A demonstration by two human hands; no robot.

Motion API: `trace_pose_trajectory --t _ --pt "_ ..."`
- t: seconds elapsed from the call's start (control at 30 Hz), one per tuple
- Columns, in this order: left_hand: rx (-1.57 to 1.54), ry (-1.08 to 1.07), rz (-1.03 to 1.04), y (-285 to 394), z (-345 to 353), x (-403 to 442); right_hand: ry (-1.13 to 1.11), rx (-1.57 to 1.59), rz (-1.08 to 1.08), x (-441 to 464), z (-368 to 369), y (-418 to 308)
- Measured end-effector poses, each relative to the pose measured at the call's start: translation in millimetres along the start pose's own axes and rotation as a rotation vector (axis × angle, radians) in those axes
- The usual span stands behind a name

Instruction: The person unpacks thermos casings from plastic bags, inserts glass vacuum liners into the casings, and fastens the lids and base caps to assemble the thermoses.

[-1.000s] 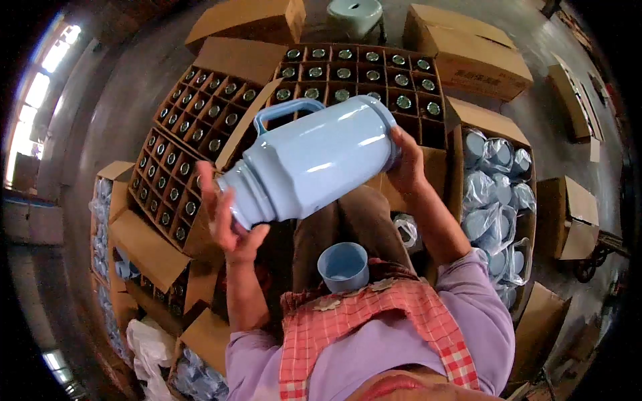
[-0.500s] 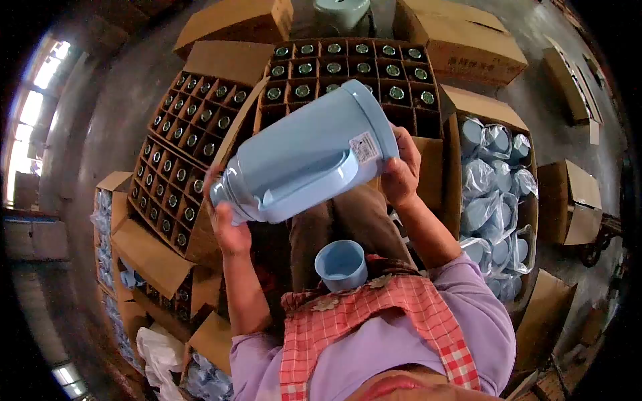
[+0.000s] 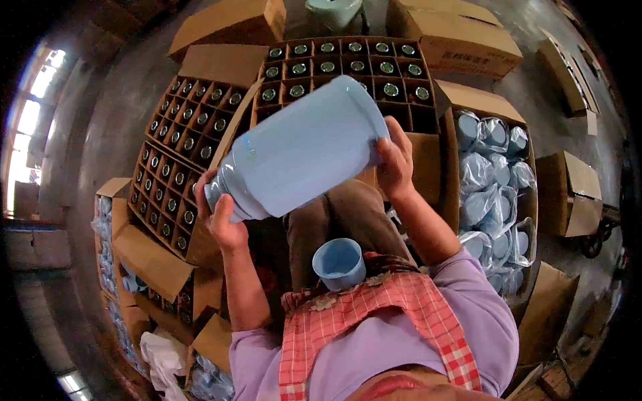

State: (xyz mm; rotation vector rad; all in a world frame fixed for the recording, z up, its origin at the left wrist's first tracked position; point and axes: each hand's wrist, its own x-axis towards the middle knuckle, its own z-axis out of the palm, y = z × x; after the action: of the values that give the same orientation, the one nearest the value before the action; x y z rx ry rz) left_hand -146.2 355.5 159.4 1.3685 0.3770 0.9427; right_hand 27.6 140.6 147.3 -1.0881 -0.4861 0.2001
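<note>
**Flask in hand, cup apart**

Left hand point(image 3: 224, 220) fingers grasp the neck, right hand point(image 3: 396, 160) fingers the base; blue flask point(image 3: 307, 147) tilts between. I judge handling midway: flask not set down, cup point(image 3: 348, 275) separate, below the fingers on the lap point(image 3: 307, 244). Divided carton's point(image 3: 200, 237) edge crowds left fingers; lapward looks roomier.

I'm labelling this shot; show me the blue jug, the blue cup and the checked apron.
Blue jug point(image 3: 304, 147), head view: middle of its body.
Blue cup point(image 3: 344, 281), head view: outer wall.
Checked apron point(image 3: 338, 313), head view: bib.
</note>
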Motion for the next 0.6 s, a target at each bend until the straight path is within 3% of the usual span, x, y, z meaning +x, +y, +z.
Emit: trace_pose_trajectory --t 0.1,0.2,0.23,0.33,0.37,0.47,0.5,0.6 --pt "0.151 -0.028 0.226 6.0 5.1 -7.4 -0.015 0.044 0.192 9.3 -7.0 2.3" --pt "-0.035 0.023 -0.009 -2.9 -7.0 -0.1 -0.123 -0.117 0.18 6.5 -6.2 -16.6" --pt "-0.094 0.074 -0.213 -7.8 -17.7 5.6 -0.168 -0.196 0.182 3.5 -3.4 -29.8" --pt "-0.491 0.081 -0.67 -38.9 -40.5 1.8 -0.547 -0.749 -0.59 17.4 -20.5 -42.8" --pt "-0.524 0.115 -0.811 -45.0 -39.9 1.2 -0.63 -0.711 -0.598 19.0 -19.7 -52.3" --pt "-0.519 -0.048 -0.982 -42.8 -24.9 -5.1 -0.771 -0.762 -0.897 22.0 -17.2 -60.9" --pt "-0.352 -0.065 -0.934 -34.5 -16.9 -8.1 -0.799 -0.885 -0.952 22.6 -15.1 -71.7" --pt "-0.365 0.024 -1.053 -35.4 -10.5 -10.2 -0.778 -1.064 -0.958 25.3 -25.3 -68.8"
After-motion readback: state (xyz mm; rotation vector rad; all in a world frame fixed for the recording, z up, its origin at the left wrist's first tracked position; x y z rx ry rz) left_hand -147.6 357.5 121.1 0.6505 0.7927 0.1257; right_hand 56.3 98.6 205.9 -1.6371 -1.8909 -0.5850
